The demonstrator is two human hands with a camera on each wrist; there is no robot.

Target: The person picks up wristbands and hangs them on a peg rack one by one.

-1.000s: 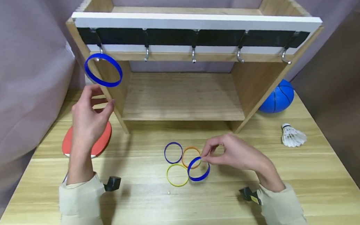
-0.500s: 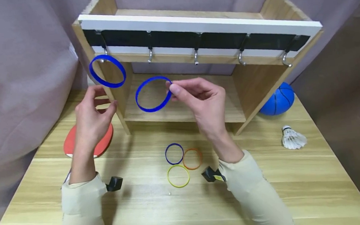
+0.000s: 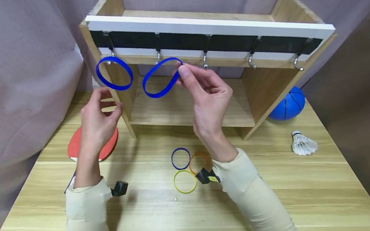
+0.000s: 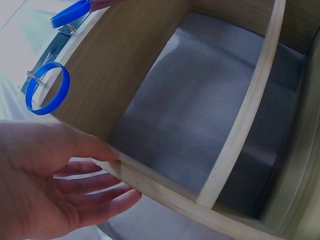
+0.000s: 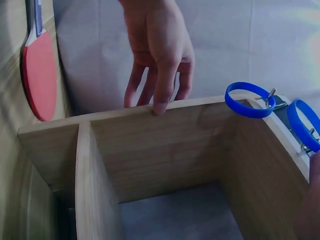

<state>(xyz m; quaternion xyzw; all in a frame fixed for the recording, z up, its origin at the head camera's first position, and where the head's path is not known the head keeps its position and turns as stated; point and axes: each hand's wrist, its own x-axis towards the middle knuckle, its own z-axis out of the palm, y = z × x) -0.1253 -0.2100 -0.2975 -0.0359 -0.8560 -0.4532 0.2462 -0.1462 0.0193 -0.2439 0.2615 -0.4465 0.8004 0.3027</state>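
Note:
In the head view my right hand (image 3: pixel 211 99) pinches a blue silicone wristband (image 3: pixel 161 95) between thumb and fingers, level with the second hook from the left (image 3: pixel 158 54). The band is squeezed into a narrow loop, and its upper edge overlaps the hook's tip. Another blue wristband (image 3: pixel 116 88) hangs from the leftmost hook (image 3: pixel 112 52). My left hand (image 3: pixel 98 118) holds the left side panel of the wooden shelf (image 3: pixel 187 104), thumb at the front edge and fingers along the outer side, as the left wrist view also shows.
On the table lie a dark blue band (image 3: pixel 180 148), a yellow band (image 3: pixel 185 192) and an orange band (image 3: pixel 190 165). A red table tennis bat (image 3: pixel 109 144) lies under my left forearm. A blue ball (image 3: pixel 288 104) and a shuttlecock (image 3: pixel 303 144) are right of the shelf.
My right hand has lifted the blue wristband off the table, up and leftward to the second hook, and the loop has narrowed. The left hand keeps its place on the shelf.

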